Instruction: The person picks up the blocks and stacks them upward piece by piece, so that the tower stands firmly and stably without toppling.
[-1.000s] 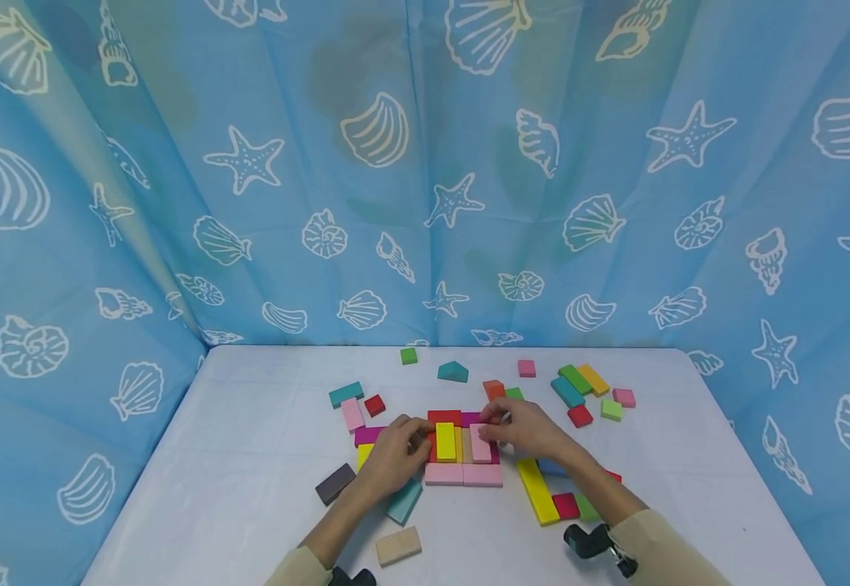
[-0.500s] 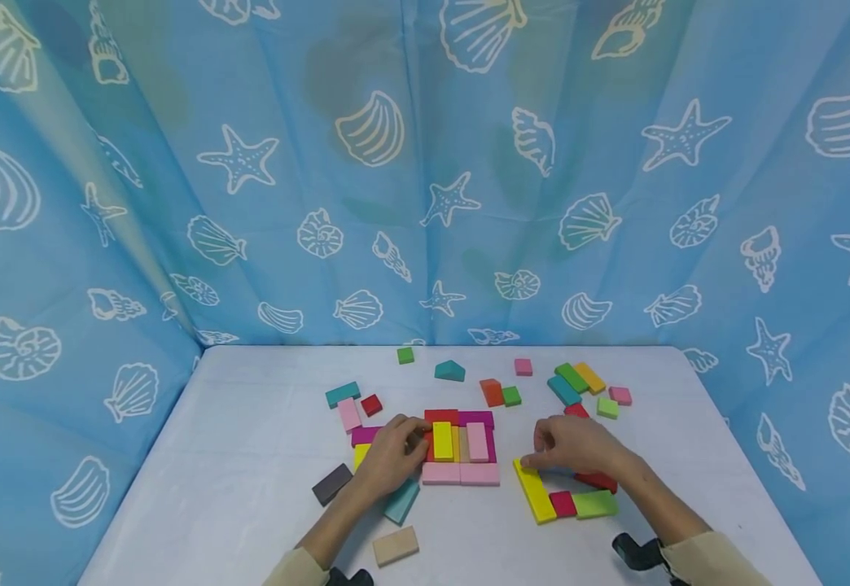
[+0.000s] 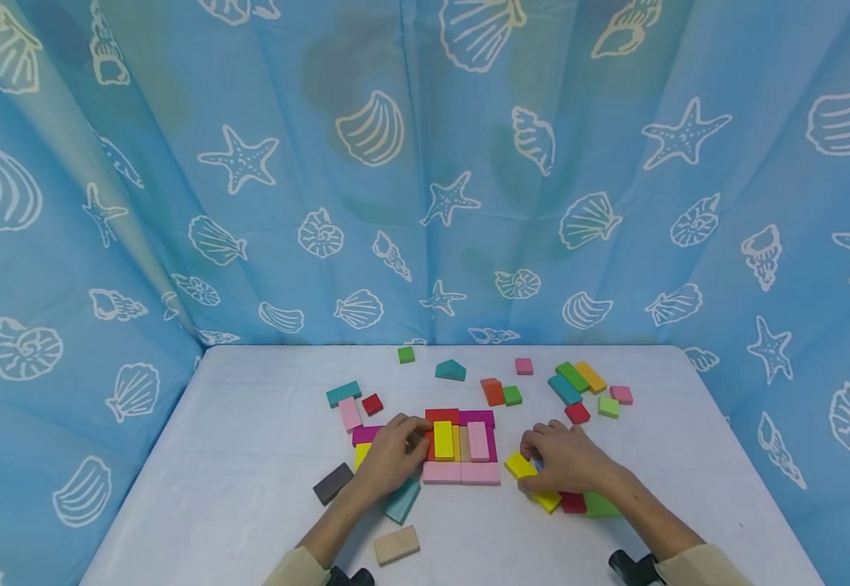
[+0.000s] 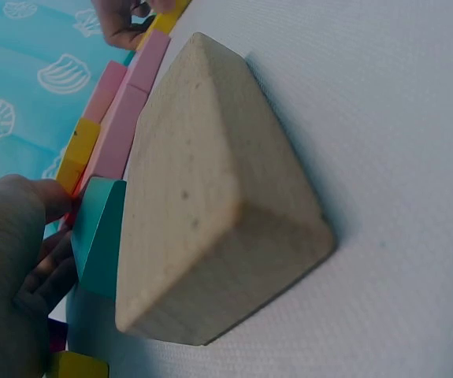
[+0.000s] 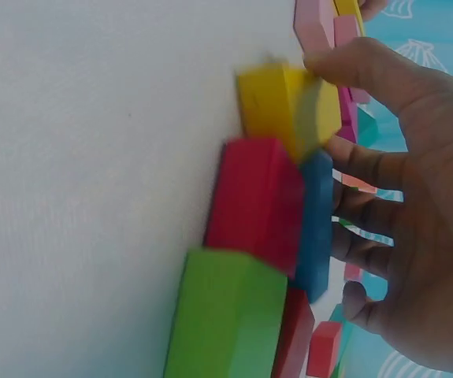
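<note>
In the head view, my left hand (image 3: 394, 452) rests at the left side of a flat block arrangement, fingertips at a red block (image 3: 428, 445) beside an upper yellow block (image 3: 443, 440). Pink blocks (image 3: 443, 473) line its near edge; another pink block (image 3: 478, 442) lies on top at the right. My right hand (image 3: 570, 457) pinches a long yellow block (image 5: 269, 102) between thumb and index finger, to the right of the arrangement. Against that block sit a crimson block (image 5: 250, 209) and a blue block (image 5: 315, 224), with a green block (image 5: 222, 315) beyond.
A plain wooden block (image 3: 396, 545), a dark grey block (image 3: 333, 483) and a teal block (image 3: 402, 500) lie around my left forearm. Several small blocks, among them an orange one (image 3: 492, 391) and a teal one (image 3: 450, 370), are scattered toward the back. A shell-patterned curtain (image 3: 425, 203) surrounds the table.
My right hand has left the pink block on top of the arrangement and moved right to the long yellow block, which has turned slightly. My left hand stays in place.
</note>
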The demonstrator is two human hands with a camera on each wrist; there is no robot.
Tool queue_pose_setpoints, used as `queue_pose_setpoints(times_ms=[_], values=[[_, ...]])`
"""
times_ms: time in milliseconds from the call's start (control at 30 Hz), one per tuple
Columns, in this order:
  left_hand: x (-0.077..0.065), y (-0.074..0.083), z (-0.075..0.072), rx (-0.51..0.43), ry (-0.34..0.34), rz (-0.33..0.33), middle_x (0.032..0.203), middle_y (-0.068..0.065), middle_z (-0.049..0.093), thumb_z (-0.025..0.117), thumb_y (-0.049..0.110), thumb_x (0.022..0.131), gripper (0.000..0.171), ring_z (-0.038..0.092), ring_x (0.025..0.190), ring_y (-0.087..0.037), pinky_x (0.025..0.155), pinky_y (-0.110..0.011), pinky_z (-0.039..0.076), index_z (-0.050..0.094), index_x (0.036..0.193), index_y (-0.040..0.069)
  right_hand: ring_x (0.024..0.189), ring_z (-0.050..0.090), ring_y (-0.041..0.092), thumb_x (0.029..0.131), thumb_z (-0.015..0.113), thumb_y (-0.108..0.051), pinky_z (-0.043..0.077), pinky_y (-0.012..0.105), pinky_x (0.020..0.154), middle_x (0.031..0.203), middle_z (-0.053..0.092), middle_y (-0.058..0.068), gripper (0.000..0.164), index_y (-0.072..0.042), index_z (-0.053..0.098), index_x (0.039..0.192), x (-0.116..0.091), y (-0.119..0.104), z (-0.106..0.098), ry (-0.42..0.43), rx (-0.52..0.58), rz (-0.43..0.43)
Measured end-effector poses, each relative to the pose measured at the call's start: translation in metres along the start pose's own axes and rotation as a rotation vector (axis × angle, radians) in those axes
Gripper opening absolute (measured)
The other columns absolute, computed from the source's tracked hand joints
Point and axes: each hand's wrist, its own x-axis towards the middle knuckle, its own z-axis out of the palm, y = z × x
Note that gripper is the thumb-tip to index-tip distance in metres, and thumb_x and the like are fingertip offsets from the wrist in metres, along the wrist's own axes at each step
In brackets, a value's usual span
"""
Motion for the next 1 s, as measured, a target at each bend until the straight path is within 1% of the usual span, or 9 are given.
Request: queue_pose_setpoints(times_ms=[133, 233, 333, 400, 500, 633, 767, 867, 1000], values=[[0.000, 0.000, 0.000, 0.008, -0.002, 0.000, 0.111, 0.006, 0.061, 0.071, 0.028, 0.094, 0.037, 0.057, 0.088, -0.007, 0.079, -0.016, 0.052, 0.064, 0.130, 0.022, 0.091, 0.052, 0.012, 0.065, 0.090, -0.044, 0.048, 0.046, 0.089, 0.088, 0.057, -0.013, 0.047, -0.027, 0.064, 0.101, 0.002, -0.001, 0.000, 0.069, 0.003, -0.005], [0.000, 0.000, 0.000, 0.011, -0.002, -0.003, 0.111, 0.006, 0.061, 0.071, 0.028, 0.094, 0.038, 0.057, 0.088, -0.006, 0.079, -0.016, 0.052, 0.064, 0.130, 0.022, 0.093, 0.056, 0.013, 0.065, 0.092, -0.038, 0.052, 0.043, 0.089, 0.094, 0.063, -0.011, 0.053, -0.023, 0.067, 0.109, 0.005, -0.003, -0.005, 0.127, 0.061, 0.013], [0.000, 0.000, 0.000, 0.010, -0.001, -0.006, 0.111, 0.006, 0.061, 0.072, 0.028, 0.093, 0.038, 0.057, 0.088, -0.007, 0.078, -0.016, 0.052, 0.064, 0.130, 0.022, 0.095, 0.060, 0.014, 0.068, 0.091, -0.034, 0.056, 0.039, 0.087, 0.103, 0.065, -0.006, 0.058, -0.020, 0.067, 0.119, 0.010, -0.006, -0.011, 0.202, 0.126, 0.014], [0.000, 0.000, 0.000, 0.008, -0.002, -0.007, 0.111, 0.005, 0.061, 0.072, 0.028, 0.093, 0.037, 0.057, 0.088, -0.007, 0.078, -0.016, 0.052, 0.064, 0.129, 0.022, 0.096, 0.061, 0.014, 0.072, 0.089, -0.033, 0.059, 0.037, 0.083, 0.108, 0.065, -0.003, 0.058, -0.020, 0.066, 0.124, 0.013, -0.010, -0.015, 0.250, 0.155, -0.002], [0.000, 0.000, 0.000, 0.005, -0.006, -0.010, 0.111, 0.006, 0.061, 0.071, 0.028, 0.094, 0.037, 0.057, 0.088, -0.007, 0.078, -0.016, 0.052, 0.064, 0.129, 0.022, 0.102, 0.060, 0.017, 0.078, 0.086, -0.031, 0.058, 0.039, 0.085, 0.115, 0.063, 0.000, 0.057, -0.021, 0.066, 0.130, 0.017, -0.021, -0.021, 0.299, 0.176, -0.064], [0.001, -0.001, 0.000, 0.001, -0.009, -0.013, 0.110, 0.006, 0.060, 0.071, 0.028, 0.094, 0.036, 0.057, 0.088, -0.007, 0.079, -0.017, 0.052, 0.065, 0.129, 0.023, 0.109, 0.057, 0.018, 0.083, 0.082, -0.032, 0.057, 0.040, 0.088, 0.121, 0.061, -0.001, 0.053, -0.025, 0.066, 0.133, 0.023, -0.043, -0.023, 0.283, 0.200, -0.144], [0.001, -0.002, 0.000, -0.004, -0.015, -0.008, 0.110, 0.007, 0.060, 0.071, 0.029, 0.094, 0.035, 0.057, 0.088, -0.006, 0.079, -0.017, 0.053, 0.065, 0.129, 0.024, 0.103, 0.055, 0.012, 0.085, 0.080, -0.030, 0.056, 0.031, 0.084, 0.115, 0.060, -0.005, 0.050, -0.025, 0.068, 0.132, 0.030, -0.063, -0.019, 0.257, 0.192, -0.205], [0.001, -0.001, 0.000, -0.004, -0.016, -0.005, 0.109, 0.007, 0.060, 0.071, 0.029, 0.094, 0.035, 0.057, 0.087, -0.006, 0.079, -0.018, 0.054, 0.065, 0.128, 0.024, 0.099, 0.054, 0.010, 0.085, 0.078, -0.026, 0.055, 0.027, 0.082, 0.111, 0.059, -0.006, 0.049, -0.023, 0.068, 0.133, 0.036, -0.074, -0.015, 0.238, 0.183, -0.236], [0.000, 0.000, -0.001, 0.000, -0.016, -0.009, 0.108, 0.007, 0.060, 0.071, 0.031, 0.095, 0.034, 0.057, 0.087, -0.005, 0.079, -0.017, 0.053, 0.065, 0.127, 0.024, 0.101, 0.053, 0.011, 0.085, 0.078, -0.028, 0.054, 0.026, 0.083, 0.113, 0.058, -0.006, 0.051, -0.027, 0.066, 0.135, 0.041, -0.082, -0.011, 0.210, 0.170, -0.227]])
